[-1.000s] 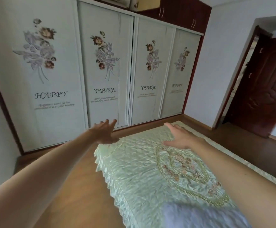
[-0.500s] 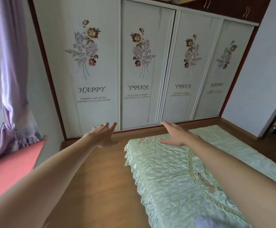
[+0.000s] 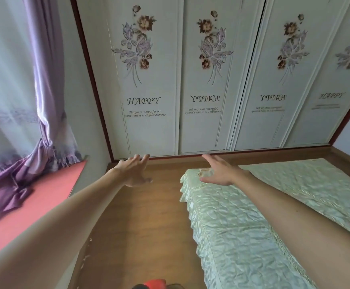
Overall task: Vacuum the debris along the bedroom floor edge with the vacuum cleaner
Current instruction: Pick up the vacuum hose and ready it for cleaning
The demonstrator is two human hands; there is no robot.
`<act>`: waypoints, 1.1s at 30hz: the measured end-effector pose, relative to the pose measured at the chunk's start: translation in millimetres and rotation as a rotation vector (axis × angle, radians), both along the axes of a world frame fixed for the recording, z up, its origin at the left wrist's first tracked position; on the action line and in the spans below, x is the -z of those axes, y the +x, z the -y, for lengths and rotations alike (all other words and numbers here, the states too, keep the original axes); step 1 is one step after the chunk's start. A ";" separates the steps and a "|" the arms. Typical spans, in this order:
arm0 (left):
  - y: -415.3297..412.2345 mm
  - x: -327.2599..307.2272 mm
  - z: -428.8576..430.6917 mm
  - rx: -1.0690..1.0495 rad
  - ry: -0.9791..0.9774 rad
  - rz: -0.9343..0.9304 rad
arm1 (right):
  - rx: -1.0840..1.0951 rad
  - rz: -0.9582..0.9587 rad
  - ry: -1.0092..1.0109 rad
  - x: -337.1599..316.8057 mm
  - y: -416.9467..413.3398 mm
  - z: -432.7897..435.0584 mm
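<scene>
- The left hand (image 3: 134, 171) is stretched forward over the wooden floor (image 3: 145, 226), fingers straight and spread, holding nothing.
- The right hand (image 3: 222, 172) reaches out over the corner of the bed (image 3: 242, 236) with its pale green quilted cover. Its fingers are spread too, and it is empty.
- Pale specks of debris (image 3: 86, 257) lie along the floor edge below the red window ledge (image 3: 34, 205).
- A red-and-black object (image 3: 152, 283) shows at the bottom edge, cut off — whether it is the vacuum cleaner cannot be told.
- White wardrobe doors (image 3: 149, 122) stand ahead.

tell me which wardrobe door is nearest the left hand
The leftmost door, with HAPPY reading forwards; the left hand is right in front of its base.
</scene>
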State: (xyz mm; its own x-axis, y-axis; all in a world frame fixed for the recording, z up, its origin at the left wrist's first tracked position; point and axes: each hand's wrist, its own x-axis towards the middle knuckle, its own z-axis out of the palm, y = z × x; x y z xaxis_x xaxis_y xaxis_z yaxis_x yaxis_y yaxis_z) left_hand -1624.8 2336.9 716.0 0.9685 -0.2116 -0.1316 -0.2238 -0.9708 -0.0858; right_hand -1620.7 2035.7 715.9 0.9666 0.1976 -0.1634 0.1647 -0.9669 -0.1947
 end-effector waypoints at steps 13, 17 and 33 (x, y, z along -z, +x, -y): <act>0.2 104.8 7.7 -0.092 -0.015 -0.185 | -0.117 -0.209 -0.046 130.8 17.3 -0.5; -1.4 155.0 10.0 -0.103 -0.024 -0.269 | -0.118 -0.288 -0.025 177.8 11.9 -0.5; -54.6 396.5 1.7 -0.189 -0.115 -0.664 | -0.018 -0.607 0.064 414.6 -50.1 -9.7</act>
State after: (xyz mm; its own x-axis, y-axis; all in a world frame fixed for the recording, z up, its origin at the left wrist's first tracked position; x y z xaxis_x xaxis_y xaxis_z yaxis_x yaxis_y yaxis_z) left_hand -1679.4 2335.1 319.5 0.7123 -0.0955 -0.6954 -0.0199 -0.9930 0.1161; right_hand -1670.9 2045.4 301.3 0.7011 0.2409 -0.6712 0.0223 -0.9482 -0.3170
